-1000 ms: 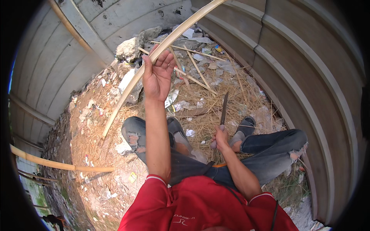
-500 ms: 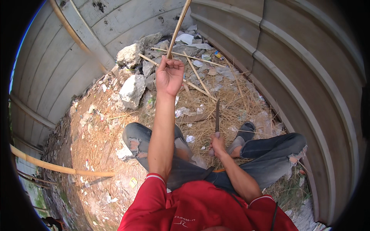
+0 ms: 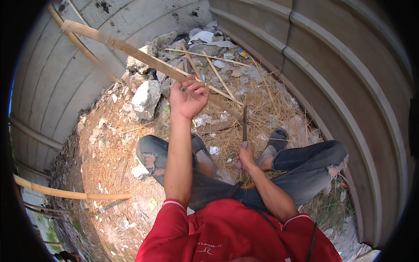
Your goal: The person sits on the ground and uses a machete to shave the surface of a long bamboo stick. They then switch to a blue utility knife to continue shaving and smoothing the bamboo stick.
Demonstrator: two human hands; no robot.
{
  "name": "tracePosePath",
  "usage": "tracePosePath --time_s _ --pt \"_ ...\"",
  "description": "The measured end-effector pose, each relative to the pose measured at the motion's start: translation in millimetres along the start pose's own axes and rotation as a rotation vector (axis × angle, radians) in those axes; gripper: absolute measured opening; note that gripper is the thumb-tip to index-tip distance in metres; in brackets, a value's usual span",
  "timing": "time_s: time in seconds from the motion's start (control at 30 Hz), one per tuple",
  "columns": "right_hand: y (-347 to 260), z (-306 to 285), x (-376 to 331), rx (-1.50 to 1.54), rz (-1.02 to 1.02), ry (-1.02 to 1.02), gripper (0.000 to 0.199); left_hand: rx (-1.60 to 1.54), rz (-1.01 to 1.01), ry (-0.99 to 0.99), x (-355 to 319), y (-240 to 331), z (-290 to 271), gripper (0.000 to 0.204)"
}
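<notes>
My left hand (image 3: 188,99), palm up, has its fingers curled round a long split bamboo strip (image 3: 124,47). The strip slants from the upper left, through the hand, down toward the middle, its broad face showing. In my right hand (image 3: 246,158) is a long knife (image 3: 245,129), gripped by its greyish handle with the dark blade pointing away from me. The strip's near end lies close to the blade; whether they touch I cannot tell. Beyond my left hand, thin bamboo strips (image 3: 220,75) lie on the ground.
Pale rocks (image 3: 146,99) and litter lie ahead. Straw (image 3: 262,98) covers the ground between my bent legs (image 3: 305,168). A ribbed metal wall (image 3: 345,87) rises close on the right, a grey panel wall (image 3: 52,83) on the left. A bamboo pole (image 3: 78,192) juts in at the left.
The bamboo strip has swung from pointing ahead to slanting far left, its broad face now visible. My left hand has come slightly nearer. My right hand keeps the knife in nearly the same place.
</notes>
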State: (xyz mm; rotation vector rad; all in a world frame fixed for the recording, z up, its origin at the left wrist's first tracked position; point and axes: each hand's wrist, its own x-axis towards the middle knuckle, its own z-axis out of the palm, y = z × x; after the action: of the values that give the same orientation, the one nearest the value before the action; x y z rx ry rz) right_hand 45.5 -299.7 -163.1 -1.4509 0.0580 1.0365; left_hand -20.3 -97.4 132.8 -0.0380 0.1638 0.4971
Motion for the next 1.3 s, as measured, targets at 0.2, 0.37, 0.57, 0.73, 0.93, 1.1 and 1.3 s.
tracePosePath --time_s 0.2,0.37,0.57,0.73,0.93,1.1,1.3 --pt "5 -3 4 0.024 0.009 0.011 0.021 0.180 -0.088 -0.053 -8 -4 -22 0.036" --pt "-1 1 -2 -0.023 0.004 0.004 0.021 0.932 0.939 0.171 -4 22 -64 0.043" --pt "-6 2 -8 -0.018 0.006 0.006 0.019 1.076 1.451 0.073 39 66 -16 0.048" --pt "-1 1 -7 -0.074 -0.003 0.012 0.021 1.234 1.449 0.232 63 90 28 0.051" --pt "-4 0 -8 -0.074 -0.009 0.033 0.020 1.141 1.383 -0.027 30 76 91 0.059" --pt "4 1 2 -0.050 0.028 0.033 0.018 1.183 1.194 -0.313 0 50 121 0.073" --pt "-1 5 -6 -0.063 0.033 0.019 0.016 1.318 1.011 -0.427 23 53 95 0.074"
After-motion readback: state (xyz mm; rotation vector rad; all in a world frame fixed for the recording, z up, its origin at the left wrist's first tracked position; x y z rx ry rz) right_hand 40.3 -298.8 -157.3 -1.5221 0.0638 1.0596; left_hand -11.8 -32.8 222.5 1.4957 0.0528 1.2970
